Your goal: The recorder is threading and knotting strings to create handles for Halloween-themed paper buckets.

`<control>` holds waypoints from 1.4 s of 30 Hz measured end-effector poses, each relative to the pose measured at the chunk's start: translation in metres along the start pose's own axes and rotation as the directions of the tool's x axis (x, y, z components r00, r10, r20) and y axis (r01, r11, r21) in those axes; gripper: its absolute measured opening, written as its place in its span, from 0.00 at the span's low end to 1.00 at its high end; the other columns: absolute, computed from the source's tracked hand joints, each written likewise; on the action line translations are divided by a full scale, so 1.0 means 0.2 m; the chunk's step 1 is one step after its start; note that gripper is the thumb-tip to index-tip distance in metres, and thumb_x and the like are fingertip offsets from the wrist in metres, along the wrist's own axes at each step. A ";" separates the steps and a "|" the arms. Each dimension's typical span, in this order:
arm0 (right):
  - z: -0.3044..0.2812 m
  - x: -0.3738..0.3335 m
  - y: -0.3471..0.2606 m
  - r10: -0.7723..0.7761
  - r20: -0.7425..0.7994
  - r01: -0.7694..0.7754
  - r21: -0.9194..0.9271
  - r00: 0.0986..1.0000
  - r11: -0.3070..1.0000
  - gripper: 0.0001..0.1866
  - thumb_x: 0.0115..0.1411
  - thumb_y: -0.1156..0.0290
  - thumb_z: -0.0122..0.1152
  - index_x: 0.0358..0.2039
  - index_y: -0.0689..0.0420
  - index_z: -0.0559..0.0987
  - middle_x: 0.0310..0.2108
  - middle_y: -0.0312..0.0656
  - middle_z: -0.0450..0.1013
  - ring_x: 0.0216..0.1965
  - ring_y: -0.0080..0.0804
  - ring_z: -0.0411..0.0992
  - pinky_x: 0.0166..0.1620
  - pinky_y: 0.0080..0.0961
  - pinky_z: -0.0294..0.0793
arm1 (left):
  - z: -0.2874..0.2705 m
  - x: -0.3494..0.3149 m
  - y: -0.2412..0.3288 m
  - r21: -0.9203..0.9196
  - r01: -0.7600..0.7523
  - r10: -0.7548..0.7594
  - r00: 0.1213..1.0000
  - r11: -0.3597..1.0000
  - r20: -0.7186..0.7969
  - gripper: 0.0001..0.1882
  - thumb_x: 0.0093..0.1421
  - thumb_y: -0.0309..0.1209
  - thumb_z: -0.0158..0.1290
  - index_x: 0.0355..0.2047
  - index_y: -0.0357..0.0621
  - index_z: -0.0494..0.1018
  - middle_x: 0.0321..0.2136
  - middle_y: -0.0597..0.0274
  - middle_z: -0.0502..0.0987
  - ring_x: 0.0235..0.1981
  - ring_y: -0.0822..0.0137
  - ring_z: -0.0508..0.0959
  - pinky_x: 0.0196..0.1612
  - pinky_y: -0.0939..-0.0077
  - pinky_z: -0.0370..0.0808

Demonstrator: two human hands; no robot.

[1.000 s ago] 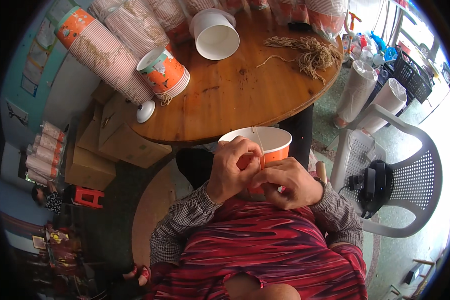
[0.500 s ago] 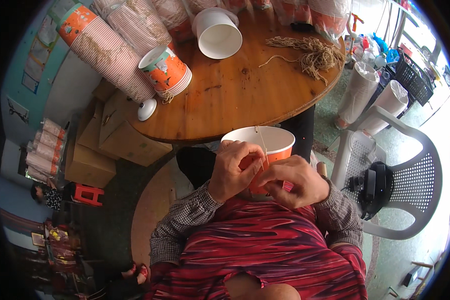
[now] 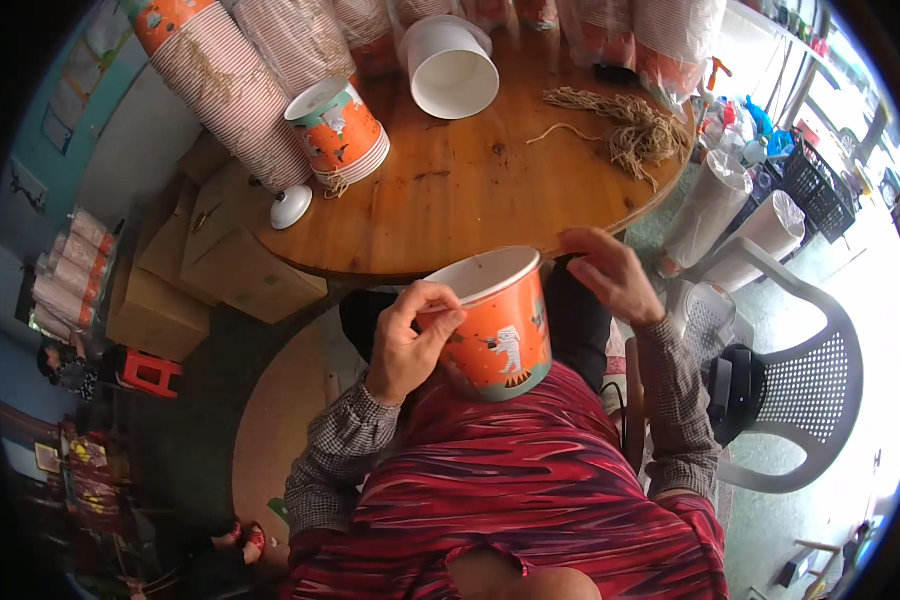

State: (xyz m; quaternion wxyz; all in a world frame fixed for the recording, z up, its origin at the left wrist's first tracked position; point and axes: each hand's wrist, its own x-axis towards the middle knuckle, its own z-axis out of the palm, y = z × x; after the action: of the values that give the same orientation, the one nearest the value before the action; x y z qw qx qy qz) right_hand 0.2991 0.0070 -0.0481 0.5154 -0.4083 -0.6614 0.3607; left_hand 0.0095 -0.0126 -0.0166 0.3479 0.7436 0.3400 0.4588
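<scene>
An orange paper bucket (image 3: 505, 345) with a white rim and a small pale printed figure stands tilted over my lap, its mouth toward the table. My left hand (image 3: 415, 340) pinches its left side near the rim, thumb in front. Away to the right, my right hand (image 3: 615, 275) is raised near the table edge, fingers apart and holding nothing. The string seen before at the bucket does not show clearly now. On the table lies a loose bundle of brown twine (image 3: 635, 130), one strand trailing left.
The round wooden table (image 3: 470, 200) carries a short stack of orange buckets (image 3: 340, 135), a white tub (image 3: 455, 80), a small white lid-like piece (image 3: 291, 207) and tall bagged bucket stacks (image 3: 230, 95). Cardboard boxes (image 3: 255, 275) stand left; a grey plastic chair (image 3: 810, 370) stands right.
Both hands were together at a string on the bucket's near side. Now my right hand has let go and moved up and right; the bucket has turned and tilted in my left hand.
</scene>
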 end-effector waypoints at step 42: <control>1.19 2.14 -0.39 -0.286 0.338 0.436 -0.789 0.897 0.433 0.08 0.56 0.69 0.52 0.34 0.59 0.75 0.33 0.57 0.75 0.40 0.56 0.74 0.42 0.46 0.72 | -0.08 -0.12 -0.68 0.201 -0.366 0.374 0.928 0.909 0.002 0.09 0.54 0.21 0.55 0.36 0.40 0.72 0.41 0.57 0.72 0.50 0.56 0.71 0.51 0.66 0.71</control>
State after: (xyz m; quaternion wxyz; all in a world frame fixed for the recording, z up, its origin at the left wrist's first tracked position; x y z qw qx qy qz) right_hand -0.0042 0.3523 0.1388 0.2620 -0.4263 -0.8603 -0.0976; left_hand -0.0392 0.0427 -0.1352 0.1730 0.8168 0.2430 0.4938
